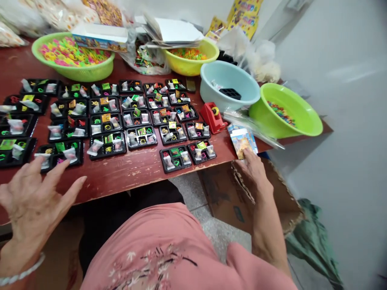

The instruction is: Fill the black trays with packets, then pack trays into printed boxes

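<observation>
My left hand (pixel 33 197) hovers with fingers spread over the near left edge of the red-brown table (pixel 127 171), close to a black compartment tray (pixel 59 153) and holding nothing. My right hand (pixel 252 167) reaches to the table's right corner and touches a small stack of printed cards (pixel 242 141); its fingertips rest on the cards, and whether it grips them is unclear. Several rows of black trays (pixel 140 137) filled with small coloured toys and little clear bags cover the table.
Green basins (pixel 286 110) (pixel 72 54) of coloured pieces, a yellow basin (pixel 192 56) and a light blue basin (pixel 229 84) stand at the back and right. A red tape dispenser (pixel 213 117) sits by the cards. A cardboard box (pixel 242 197) stands under the table's right corner.
</observation>
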Tool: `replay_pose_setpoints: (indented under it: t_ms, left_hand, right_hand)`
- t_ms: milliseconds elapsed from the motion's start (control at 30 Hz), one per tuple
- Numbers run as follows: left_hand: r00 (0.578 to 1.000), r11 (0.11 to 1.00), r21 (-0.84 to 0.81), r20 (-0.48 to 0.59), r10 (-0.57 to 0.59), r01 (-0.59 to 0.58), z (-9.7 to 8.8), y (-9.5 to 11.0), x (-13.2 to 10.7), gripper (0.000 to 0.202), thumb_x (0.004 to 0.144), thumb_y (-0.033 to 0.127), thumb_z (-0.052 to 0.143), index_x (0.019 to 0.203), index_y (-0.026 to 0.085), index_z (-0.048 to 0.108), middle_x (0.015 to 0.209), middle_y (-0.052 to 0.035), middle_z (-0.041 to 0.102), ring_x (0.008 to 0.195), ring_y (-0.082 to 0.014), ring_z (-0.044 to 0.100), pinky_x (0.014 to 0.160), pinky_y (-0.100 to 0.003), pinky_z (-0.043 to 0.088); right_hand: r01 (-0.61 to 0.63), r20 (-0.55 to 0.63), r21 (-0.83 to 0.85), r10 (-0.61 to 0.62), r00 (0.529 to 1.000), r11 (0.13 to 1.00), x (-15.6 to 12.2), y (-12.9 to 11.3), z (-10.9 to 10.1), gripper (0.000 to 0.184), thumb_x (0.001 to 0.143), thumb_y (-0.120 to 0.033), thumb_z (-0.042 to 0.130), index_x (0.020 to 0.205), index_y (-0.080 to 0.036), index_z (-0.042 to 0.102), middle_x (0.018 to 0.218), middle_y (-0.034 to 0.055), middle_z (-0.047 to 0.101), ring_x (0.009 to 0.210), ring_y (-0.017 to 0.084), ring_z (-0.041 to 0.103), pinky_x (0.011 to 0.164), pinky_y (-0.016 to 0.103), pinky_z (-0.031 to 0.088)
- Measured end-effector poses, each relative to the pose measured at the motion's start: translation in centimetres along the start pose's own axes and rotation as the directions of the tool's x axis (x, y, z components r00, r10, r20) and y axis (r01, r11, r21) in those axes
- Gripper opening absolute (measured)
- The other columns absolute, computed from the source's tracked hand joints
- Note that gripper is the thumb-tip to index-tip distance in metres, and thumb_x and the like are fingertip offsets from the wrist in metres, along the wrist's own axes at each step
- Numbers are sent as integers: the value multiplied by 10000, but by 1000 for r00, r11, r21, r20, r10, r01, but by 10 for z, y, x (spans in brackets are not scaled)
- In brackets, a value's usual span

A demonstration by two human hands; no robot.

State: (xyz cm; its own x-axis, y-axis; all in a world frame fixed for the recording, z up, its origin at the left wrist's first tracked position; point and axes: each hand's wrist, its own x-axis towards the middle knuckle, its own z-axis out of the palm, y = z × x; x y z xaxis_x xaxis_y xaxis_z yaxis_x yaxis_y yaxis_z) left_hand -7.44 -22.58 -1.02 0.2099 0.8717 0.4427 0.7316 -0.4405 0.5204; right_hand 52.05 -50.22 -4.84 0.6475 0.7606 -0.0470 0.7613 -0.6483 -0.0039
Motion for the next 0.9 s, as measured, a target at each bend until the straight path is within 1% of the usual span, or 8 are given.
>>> replay_pose_setpoints:
  t_ms: [167, 300, 367, 500, 600, 700, 833, 900]
  left_hand:
    - [986, 985, 60, 41, 161, -163, 16, 13, -3, 660, 746, 484, 886, 1370, 545, 679, 1629, 53, 561, 1428, -469, 588, 1176, -709, 407]
    - [977, 967, -171, 71, 201, -186, 31, 39, -20, 598, 794, 389, 878, 1345, 534, 694, 1482, 63, 693, 1264, -364, 724, 1113, -613, 551]
    - [963, 905, -421, 216, 163, -59, 41, 62, -35, 489, 881, 381, 817, 1350, 460, 706, 1288, 5, 792, 1109, -297, 789, 1026, -528, 631]
    - [748, 532, -741, 607, 269, 411, 71, 113, -54, 736, 938, 600, 737, 1583, 336, 502, 1477, -186, 676, 1248, -311, 744, 933, -452, 672]
    - [751, 321, -814, 574, 325, 484, 88, 129, -46, 1030, 765, 898, 693, 1571, 285, 502, 1542, -221, 607, 1321, -363, 689, 955, -497, 653]
    - [775, 275, -810, 581, 247, 519, 83, 114, -33, 979, 815, 947, 489, 1416, 189, 642, 1302, -216, 741, 1209, -365, 734, 956, -519, 634]
    - [658, 103, -693, 713, 243, 713, 54, 74, -37, 790, 726, 731, 708, 1262, 152, 725, 1112, -161, 792, 1042, -347, 766, 902, -451, 620]
    - [547, 107, -600, 778, 309, 793, 42, 58, -42, 711, 623, 585, 855, 1190, 168, 750, 1079, -113, 794, 1002, -310, 751, 914, -401, 599]
  right_hand:
    - [-13, -174, -72, 0, 985, 997, -10, -14, 9, 631, 947, -185, 451, 1543, -3, 549, 1595, 276, 539, 1443, 397, 534, 1164, 527, 477]
    - [-176, -415, 13, 166, 894, 984, -17, -33, -9, 494, 989, -215, 418, 1329, -84, 751, 1104, 250, 785, 1060, 383, 724, 936, 537, 565]
    - [-181, -552, 63, 185, 813, 982, -29, -55, -27, 465, 1010, -255, 423, 1241, -100, 795, 929, 221, 783, 937, 365, 744, 905, 541, 561]
    - [227, -732, 85, -94, 675, 970, -72, -150, -55, 373, 1023, -258, 525, 1300, -218, 772, 1138, 168, 808, 1047, 327, 760, 1009, 527, 532]
    - [771, -704, 80, -512, 492, 632, -107, -243, -56, 465, 975, -180, 623, 1411, -330, 684, 1241, 74, 809, 1067, 276, 766, 1002, 484, 526]
    - [942, -646, 183, -687, 332, 282, -127, -314, -50, 474, 1000, -186, 624, 1447, -343, 636, 1300, 48, 795, 1066, 253, 759, 978, 473, 517]
    - [902, -633, 432, -708, 312, 11, -118, -353, -54, 574, 1026, -586, 609, 1491, -251, 574, 1406, 135, 722, 1209, 315, 692, 1008, 516, 525]
    - [877, -668, 480, -658, 348, -23, -104, -358, -61, 571, 1033, -542, 612, 1491, -209, 544, 1426, 168, 684, 1259, 320, 654, 1009, 501, 523]
